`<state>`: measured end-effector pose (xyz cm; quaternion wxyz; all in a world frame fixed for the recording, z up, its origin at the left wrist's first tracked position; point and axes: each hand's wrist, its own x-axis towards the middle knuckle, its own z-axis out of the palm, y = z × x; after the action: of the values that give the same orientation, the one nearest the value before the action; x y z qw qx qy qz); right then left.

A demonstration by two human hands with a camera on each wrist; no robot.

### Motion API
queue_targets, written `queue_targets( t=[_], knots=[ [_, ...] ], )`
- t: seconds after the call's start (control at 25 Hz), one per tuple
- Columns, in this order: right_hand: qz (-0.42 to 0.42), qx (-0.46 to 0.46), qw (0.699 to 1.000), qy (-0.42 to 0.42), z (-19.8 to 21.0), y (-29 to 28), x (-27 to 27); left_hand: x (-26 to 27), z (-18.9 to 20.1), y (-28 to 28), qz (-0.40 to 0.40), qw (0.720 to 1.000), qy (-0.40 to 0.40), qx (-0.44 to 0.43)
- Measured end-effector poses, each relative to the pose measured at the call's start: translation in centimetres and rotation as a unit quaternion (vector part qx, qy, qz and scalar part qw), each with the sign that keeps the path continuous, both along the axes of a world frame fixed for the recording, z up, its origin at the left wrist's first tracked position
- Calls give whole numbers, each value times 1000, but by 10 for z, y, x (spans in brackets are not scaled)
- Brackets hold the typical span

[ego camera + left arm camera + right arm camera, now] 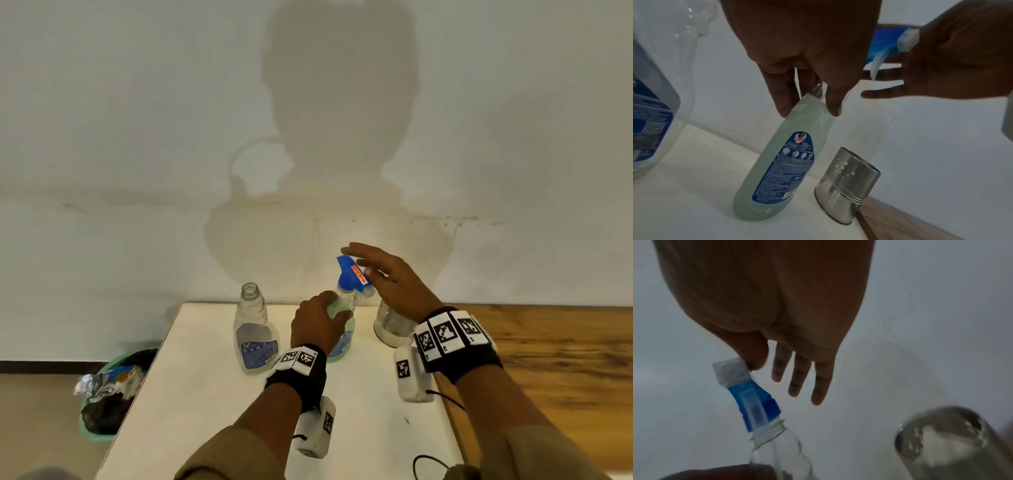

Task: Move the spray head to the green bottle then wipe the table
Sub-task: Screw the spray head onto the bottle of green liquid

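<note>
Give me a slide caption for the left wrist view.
Left hand steadies the green bottle as the right hand seats the spray head.

Green bottle [342,329] stands between open bottle [255,329] and tin [392,325].

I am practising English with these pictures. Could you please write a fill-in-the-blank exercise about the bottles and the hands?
1. The left hand grips the neck of the ____ bottle.
2. The blue spray head sits on the bottle held by the ____ hand.
3. The clear bottle has ____ cap on its open mouth.
4. The cup right of the green bottle is made of ____.

Missing words: green; left; no; metal
</note>
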<state>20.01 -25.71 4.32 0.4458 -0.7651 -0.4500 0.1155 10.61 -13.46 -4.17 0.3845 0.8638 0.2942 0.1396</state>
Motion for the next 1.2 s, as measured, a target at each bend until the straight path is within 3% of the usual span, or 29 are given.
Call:
queue_targets(
  t=[0.12, 0.24, 0.32, 0.44, 0.52, 0.64, 0.84, 1.04, 1.2],
  knots=[
    [50, -104, 980, -165, 23, 9, 4, 1, 0, 1, 3, 1000, 4, -5],
    [4, -204, 947, -249, 42, 17, -3, 2, -1, 1, 7, 1000, 17, -2],
    [-51, -241, 935, -256, 48, 23, -10, 2, -2, 1, -4, 1000, 21, 12],
    [-116, -183, 931, -293, 53, 25, -17, 2, -3, 2, -11, 1000, 12, 17],
    [-92, -167, 931, -313, 59, 21, -17, 2, -3, 3, -10, 1000, 8, 19],
    [-7, -264, 916, -301, 63, 21, -19, 3, -5, 4, -12, 1000, 12, 21],
    [-117, -220, 912, -326, 64, 26, -21, 2, -6, 2, -7, 1000, 4, 13],
    [-28, -276, 918, -283, 64, 22, -20, 4, -9, 3, -12, 1000, 12, 21],
    [-126, -211, 919, -310, 63, 25, -21, 2, -7, 3, -17, 999, 6, 27]
  ],
)
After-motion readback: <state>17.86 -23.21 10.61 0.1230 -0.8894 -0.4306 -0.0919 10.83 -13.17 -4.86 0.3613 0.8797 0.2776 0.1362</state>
